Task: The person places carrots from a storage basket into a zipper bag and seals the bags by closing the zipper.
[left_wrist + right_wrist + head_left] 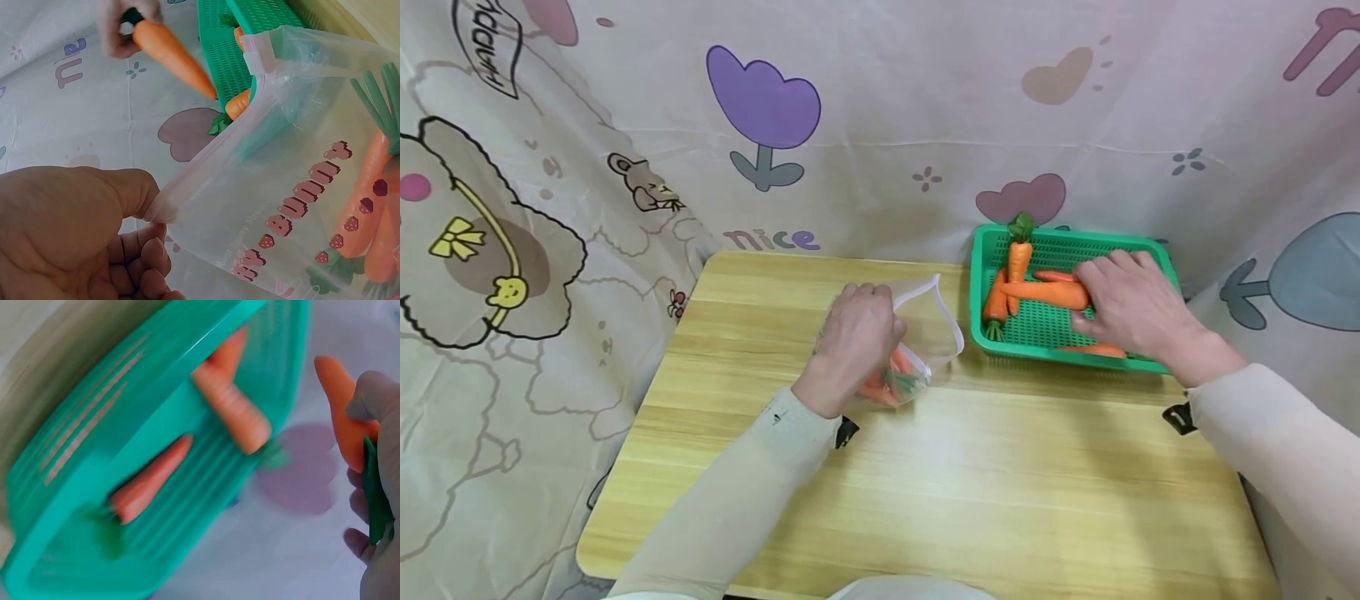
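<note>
Over the wooden table [1000, 500], my right hand [1131, 304] grips a carrot [1047, 293] above the green basket [981, 329], tip pointing left, lying crosswise, while my left hand [857, 333] pinches the bag [936, 321] rim.

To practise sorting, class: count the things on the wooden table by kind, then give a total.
Orange toy carrots at the basket: 5, one gripped by the right hand
Orange toy carrots inside the bag: at least 2; the rest is unclear
Green plastic mesh basket: 1
Clear plastic zip bag, pinched by the left hand: 1
Total: at least 9
</note>
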Demonstrator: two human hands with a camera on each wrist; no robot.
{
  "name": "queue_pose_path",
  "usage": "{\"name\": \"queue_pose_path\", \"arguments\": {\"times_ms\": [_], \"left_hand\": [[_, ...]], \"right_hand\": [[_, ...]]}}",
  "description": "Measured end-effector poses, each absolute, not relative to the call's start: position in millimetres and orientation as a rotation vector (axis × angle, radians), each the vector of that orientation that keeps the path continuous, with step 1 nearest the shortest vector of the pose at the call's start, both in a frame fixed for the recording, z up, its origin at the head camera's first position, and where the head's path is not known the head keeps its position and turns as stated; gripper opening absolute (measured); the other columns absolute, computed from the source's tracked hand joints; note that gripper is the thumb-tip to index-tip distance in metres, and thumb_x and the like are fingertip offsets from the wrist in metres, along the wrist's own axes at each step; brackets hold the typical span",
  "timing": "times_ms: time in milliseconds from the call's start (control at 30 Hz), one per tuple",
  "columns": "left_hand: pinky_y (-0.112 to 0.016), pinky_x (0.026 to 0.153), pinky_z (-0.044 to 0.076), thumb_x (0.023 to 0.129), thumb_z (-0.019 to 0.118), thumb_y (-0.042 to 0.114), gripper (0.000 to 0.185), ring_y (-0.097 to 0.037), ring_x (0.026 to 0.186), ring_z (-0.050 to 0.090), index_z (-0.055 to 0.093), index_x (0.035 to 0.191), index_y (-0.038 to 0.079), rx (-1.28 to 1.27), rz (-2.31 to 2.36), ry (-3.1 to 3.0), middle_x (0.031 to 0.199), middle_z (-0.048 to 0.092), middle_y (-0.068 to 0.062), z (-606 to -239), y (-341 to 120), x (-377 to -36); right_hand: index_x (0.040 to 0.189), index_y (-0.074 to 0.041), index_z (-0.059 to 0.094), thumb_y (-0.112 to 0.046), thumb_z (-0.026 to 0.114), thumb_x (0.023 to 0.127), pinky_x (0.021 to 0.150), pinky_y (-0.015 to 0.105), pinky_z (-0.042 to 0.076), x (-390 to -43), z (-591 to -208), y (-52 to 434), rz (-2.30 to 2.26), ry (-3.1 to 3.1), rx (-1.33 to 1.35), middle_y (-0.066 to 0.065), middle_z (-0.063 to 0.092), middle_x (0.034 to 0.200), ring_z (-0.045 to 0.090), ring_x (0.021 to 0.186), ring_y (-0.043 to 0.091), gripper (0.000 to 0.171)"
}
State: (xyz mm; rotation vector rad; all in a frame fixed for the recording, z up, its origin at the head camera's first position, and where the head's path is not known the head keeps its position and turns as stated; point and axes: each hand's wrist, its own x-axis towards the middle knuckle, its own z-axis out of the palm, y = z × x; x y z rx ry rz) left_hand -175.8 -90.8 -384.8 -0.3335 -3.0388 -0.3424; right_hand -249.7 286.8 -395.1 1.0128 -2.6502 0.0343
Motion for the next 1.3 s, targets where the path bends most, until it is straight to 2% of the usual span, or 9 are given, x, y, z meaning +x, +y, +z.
{"name": "queue_pose_path", "arguments": {"times_ms": [133, 300, 533, 733, 933, 1100, 1167, 1233, 1300], "left_hand": [[-0.034, 0.075, 0.044, 0.099, 0.067, 0.023, 0.020, -0.025, 0.079, 0.052, 0.063, 0.093, 0.004, -0.319, -0.349, -3.054, 0.082, 0.059, -0.004, -384, -90, -176], [-0.034, 0.075, 0.045, 0.099, 0.067, 0.023, 0.020, -0.025, 0.078, 0.053, 0.063, 0.093, 0.004, -0.336, -0.316, -3.041, 0.080, 0.059, -0.004, -385, -88, -177], [-0.033, 0.075, 0.044, 0.100, 0.068, 0.024, 0.022, -0.024, 0.076, 0.053, 0.063, 0.094, 0.003, -0.346, -0.272, -3.041, 0.078, 0.059, -0.004, -383, -88, -175], [-0.032, 0.076, 0.043, 0.099, 0.067, 0.022, 0.020, -0.023, 0.076, 0.053, 0.064, 0.094, 0.003, -0.367, -0.270, -3.023, 0.078, 0.059, -0.004, -379, -88, -173], [-0.033, 0.079, 0.043, 0.098, 0.070, 0.021, 0.019, -0.023, 0.078, 0.054, 0.065, 0.096, 0.002, -0.338, -0.333, -3.007, 0.081, 0.061, -0.004, -375, -85, -171], [-0.033, 0.081, 0.044, 0.098, 0.071, 0.023, 0.021, -0.023, 0.079, 0.055, 0.066, 0.096, 0.002, -0.339, -0.324, -3.009, 0.082, 0.062, -0.005, -374, -83, -170], [-0.033, 0.081, 0.046, 0.098, 0.072, 0.023, 0.023, -0.023, 0.079, 0.057, 0.066, 0.097, 0.001, -0.348, -0.318, -2.999, 0.082, 0.064, -0.005, -374, -83, -170], [-0.034, 0.081, 0.047, 0.098, 0.073, 0.022, 0.023, -0.023, 0.078, 0.058, 0.067, 0.097, 0.000, -0.359, -0.305, -2.978, 0.082, 0.066, -0.007, -375, -84, -170], [-0.035, 0.081, 0.048, 0.097, 0.073, 0.020, 0.021, -0.023, 0.077, 0.059, 0.068, 0.096, -0.001, -0.364, -0.304, -2.959, 0.082, 0.067, -0.007, -375, -85, -170]], "right_hand": [[0.096, -0.007, 0.057, -0.026, 0.071, 0.078, 0.076, 0.049, 0.039, -233, -389, 250, 0.121, -2.540, 1.110, 0.005, 0.053, 0.080, 0.048, 0.079, 0.032, 0.030], [0.096, -0.008, 0.056, -0.027, 0.070, 0.079, 0.079, 0.051, 0.042, -221, -400, 208, 0.155, -2.422, 1.194, 0.007, 0.055, 0.082, 0.053, 0.084, 0.036, 0.029], [0.098, -0.007, 0.058, -0.029, 0.075, 0.078, 0.075, 0.045, 0.039, -221, -423, 161, 0.064, -2.374, 1.218, 0.008, 0.058, 0.085, 0.053, 0.083, 0.033, 0.034], [0.101, -0.007, 0.061, -0.025, 0.078, 0.082, 0.071, 0.042, 0.041, -222, -440, 131, 0.063, -2.423, 1.230, 0.008, 0.064, 0.087, 0.056, 0.084, 0.032, 0.031], [0.091, -0.009, 0.057, -0.029, 0.083, 0.085, 0.065, 0.038, 0.040, -216, -446, 110, 0.072, -2.412, 1.242, 0.003, 0.060, 0.075, 0.055, 0.074, 0.028, 0.034], [0.081, -0.010, 0.054, -0.031, 0.083, 0.088, 0.059, 0.037, 0.039, -213, -448, 96, 0.082, -2.422, 1.194, 0.001, 0.050, 0.064, 0.051, 0.064, 0.027, 0.036], [0.080, -0.010, 0.057, -0.031, 0.080, 0.091, 0.057, 0.037, 0.042, -212, -449, 91, 0.101, -2.450, 1.162, 0.002, 0.053, 0.064, 0.053, 0.065, 0.026, 0.033], [0.085, -0.009, 0.066, -0.029, 0.079, 0.093, 0.062, 0.038, 0.048, -211, -451, 87, 0.136, -2.482, 1.166, 0.003, 0.063, 0.071, 0.059, 0.073, 0.027, 0.026], [0.095, -0.009, 0.073, -0.030, 0.078, 0.094, 0.073, 0.041, 0.054, -209, -453, 85, 0.148, -2.515, 1.190, 0.005, 0.073, 0.085, 0.064, 0.084, 0.029, 0.021]]}}
